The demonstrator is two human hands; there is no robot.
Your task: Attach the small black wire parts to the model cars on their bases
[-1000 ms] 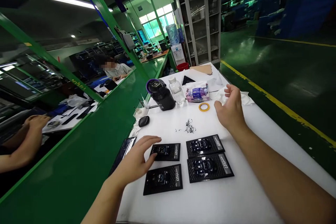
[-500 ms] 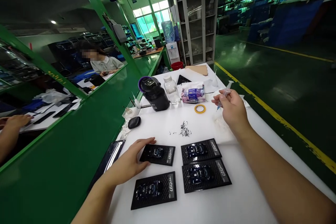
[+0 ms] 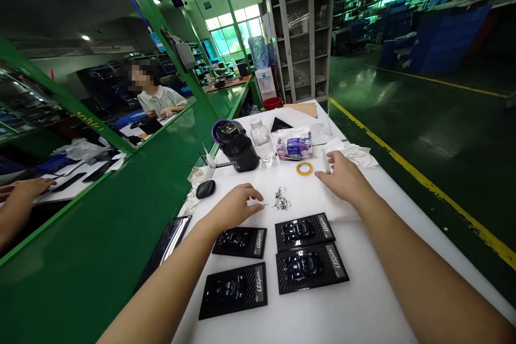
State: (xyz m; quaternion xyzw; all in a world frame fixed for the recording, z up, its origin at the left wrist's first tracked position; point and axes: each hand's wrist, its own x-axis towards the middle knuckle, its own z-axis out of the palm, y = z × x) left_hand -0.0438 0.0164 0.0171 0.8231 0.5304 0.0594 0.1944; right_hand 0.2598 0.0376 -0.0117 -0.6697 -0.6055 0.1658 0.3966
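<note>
My left hand (image 3: pixel 237 205) reaches over the far-left model car plaque, thumb and forefinger apart beside a loose pile of thin black bits (image 3: pixel 282 200). My right hand (image 3: pixel 344 178) is at the right of the table with its fingers parted. A pale thing (image 3: pixel 325 162) shows by its fingertips; I cannot make out what it is. Below the hands lie the far-left plaque (image 3: pixel 258 242), the near-left plaque (image 3: pixel 261 285), the far-right plaque (image 3: pixel 324 226) and the near-right plaque (image 3: pixel 335 263). Each carries a dark blue model car.
Behind the pile stand a black flask (image 3: pixel 237 148), a clear bottle (image 3: pixel 263 142) and a purple packet (image 3: pixel 295 146). A yellow tape roll (image 3: pixel 305 168) lies in front. White cloth (image 3: pixel 360 155) is at the right edge, a black oval case (image 3: pixel 205 189) at the left. Co-workers sit beyond the green partition.
My left hand has left the far-left plaque and moved forward and right to the black bits. My right hand has lowered leftward; the syringe it held is no longer visible.
</note>
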